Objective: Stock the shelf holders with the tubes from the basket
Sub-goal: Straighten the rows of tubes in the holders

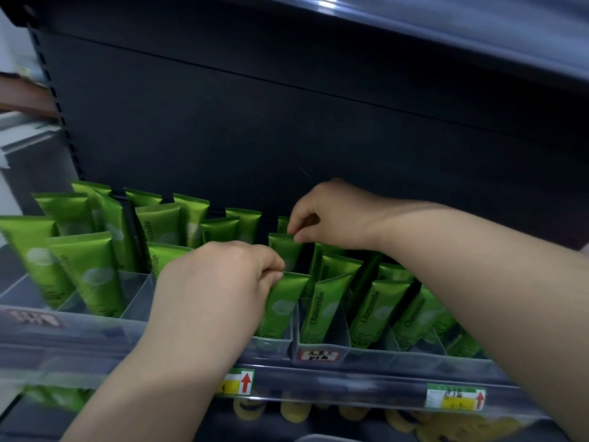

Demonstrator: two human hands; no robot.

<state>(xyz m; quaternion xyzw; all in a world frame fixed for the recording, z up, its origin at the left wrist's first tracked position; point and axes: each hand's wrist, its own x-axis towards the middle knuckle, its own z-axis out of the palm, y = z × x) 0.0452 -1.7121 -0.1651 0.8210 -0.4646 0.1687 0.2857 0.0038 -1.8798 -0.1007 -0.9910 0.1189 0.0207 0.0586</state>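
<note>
Several green "Chamomile" tubes stand upright in clear plastic shelf holders (pixel 318 352) along a dark shelf. My left hand (pixel 220 275) pinches the top edge of a front-row green tube (pixel 283 304) in a middle compartment. Just behind it, my right hand (pixel 328 212) pinches the crimped top of a second green tube (pixel 283 250). More tubes (pixel 86 266) fill the holders on the left, and others (pixel 376 307) fill those on the right. The basket is not in view.
The dark back panel (pixel 255 129) rises behind the tubes and an upper shelf (pixel 446 30) overhangs. Price labels with red arrows (pixel 455 397) sit on the front rail. Yellow items (pixel 296 413) lie on the shelf below.
</note>
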